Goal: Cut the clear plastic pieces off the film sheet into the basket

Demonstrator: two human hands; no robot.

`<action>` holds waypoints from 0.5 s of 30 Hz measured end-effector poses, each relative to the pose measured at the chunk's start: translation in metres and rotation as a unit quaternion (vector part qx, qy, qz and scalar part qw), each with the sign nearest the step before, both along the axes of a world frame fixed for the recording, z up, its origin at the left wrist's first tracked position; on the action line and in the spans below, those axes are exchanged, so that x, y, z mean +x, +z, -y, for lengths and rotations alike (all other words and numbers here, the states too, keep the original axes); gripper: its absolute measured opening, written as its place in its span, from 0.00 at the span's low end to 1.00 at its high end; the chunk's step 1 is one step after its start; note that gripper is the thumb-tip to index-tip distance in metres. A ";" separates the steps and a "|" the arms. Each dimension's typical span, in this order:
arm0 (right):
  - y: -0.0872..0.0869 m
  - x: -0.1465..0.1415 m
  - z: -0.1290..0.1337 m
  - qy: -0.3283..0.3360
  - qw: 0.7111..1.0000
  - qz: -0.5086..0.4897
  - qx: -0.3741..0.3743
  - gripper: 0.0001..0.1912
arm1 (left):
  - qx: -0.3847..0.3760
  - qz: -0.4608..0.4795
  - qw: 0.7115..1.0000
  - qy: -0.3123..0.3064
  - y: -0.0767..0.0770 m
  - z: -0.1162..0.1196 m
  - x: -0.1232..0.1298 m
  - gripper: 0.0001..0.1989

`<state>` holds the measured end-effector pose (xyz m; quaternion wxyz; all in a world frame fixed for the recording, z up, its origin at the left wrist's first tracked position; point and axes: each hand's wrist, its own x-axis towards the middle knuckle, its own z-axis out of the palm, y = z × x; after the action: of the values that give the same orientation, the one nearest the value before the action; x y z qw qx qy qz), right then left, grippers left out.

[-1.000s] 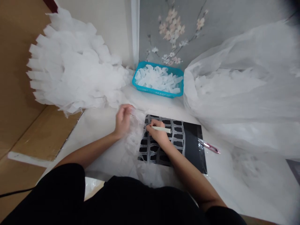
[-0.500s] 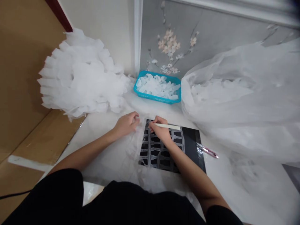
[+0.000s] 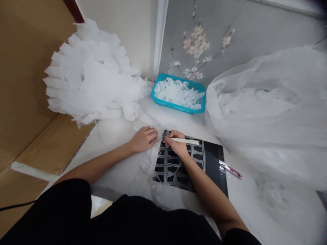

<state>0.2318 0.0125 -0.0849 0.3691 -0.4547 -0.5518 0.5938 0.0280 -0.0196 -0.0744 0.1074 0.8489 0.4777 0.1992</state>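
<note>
A black sheet (image 3: 216, 163) lies on the white-covered table, with a translucent lattice (image 3: 168, 163) of cut-out openings over its left part. My right hand (image 3: 177, 143) is closed on a slim white tool (image 3: 187, 140), whose shaft points right across the top of the lattice; its tip is hidden at my fingers. Just left of the sheet's upper corner rests my left hand (image 3: 144, 139), fingers curled together on the translucent material. Whatever its fingertips pinch is too small to name. A pink cutter (image 3: 232, 170) lies over the sheet's right edge.
Behind my hands stands a blue basket (image 3: 180, 108) holding white pieces. At the back left is a large heap of white sheets (image 3: 99, 78). An open translucent bag (image 3: 260, 112) with white pieces fills the right side. Cardboard (image 3: 53, 139) borders the table on the left.
The view has shifted, so most things appear farther right. My left hand has moved nearer the lattice's corner and its fingers have closed. My right hand still holds the white tool.
</note>
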 end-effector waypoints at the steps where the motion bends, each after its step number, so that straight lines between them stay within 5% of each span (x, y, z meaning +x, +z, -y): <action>1: -0.001 0.000 0.000 0.007 1.000 0.005 0.000 0.12 | 0.010 -0.001 1.000 -0.002 -0.001 0.000 0.000 0.10; 15: -0.005 0.000 0.000 0.046 0.996 0.069 0.031 0.11 | 0.085 -0.044 0.995 0.009 -0.005 0.002 0.003 0.09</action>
<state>0.2314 0.0127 -0.0895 0.3160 -0.4572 -0.6143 0.5601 0.0309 -0.0218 -0.0792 0.0116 0.8588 0.4706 0.2022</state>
